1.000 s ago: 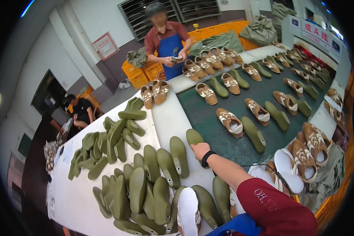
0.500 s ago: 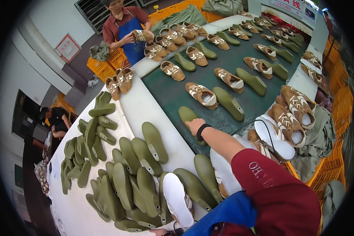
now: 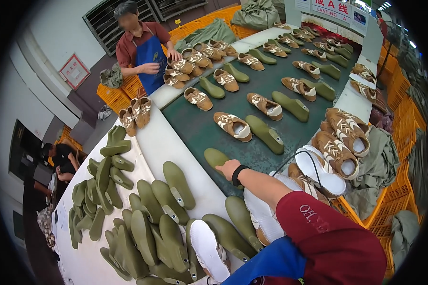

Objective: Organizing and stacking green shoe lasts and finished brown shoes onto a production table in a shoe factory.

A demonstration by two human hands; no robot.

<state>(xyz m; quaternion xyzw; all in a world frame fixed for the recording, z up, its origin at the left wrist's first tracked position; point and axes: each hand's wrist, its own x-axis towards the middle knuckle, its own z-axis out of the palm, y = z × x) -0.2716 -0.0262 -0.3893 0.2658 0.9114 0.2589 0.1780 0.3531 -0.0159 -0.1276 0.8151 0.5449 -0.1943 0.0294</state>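
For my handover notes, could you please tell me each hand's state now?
Left hand: not in view.
Right hand: on a green shoe last; grip unclear.

1 head-worn fisheye camera looks down across the white table [image 3: 81, 263].

Green last [image 3: 215, 157] part-hidden by right hand [image 3: 229, 170]; near apron [image 3: 273, 261] cut off.

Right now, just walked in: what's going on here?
The person wearing the camera has their right hand on a green shoe last at the near end of a dark green belt; whether it is gripped, I can't tell. Tan-and-white shoes and other lasts lie farther along the belt. More are heaped on the white table to the left. Across the belt, a co-worker in a blue apron stands by the shoes lined up along its edge.
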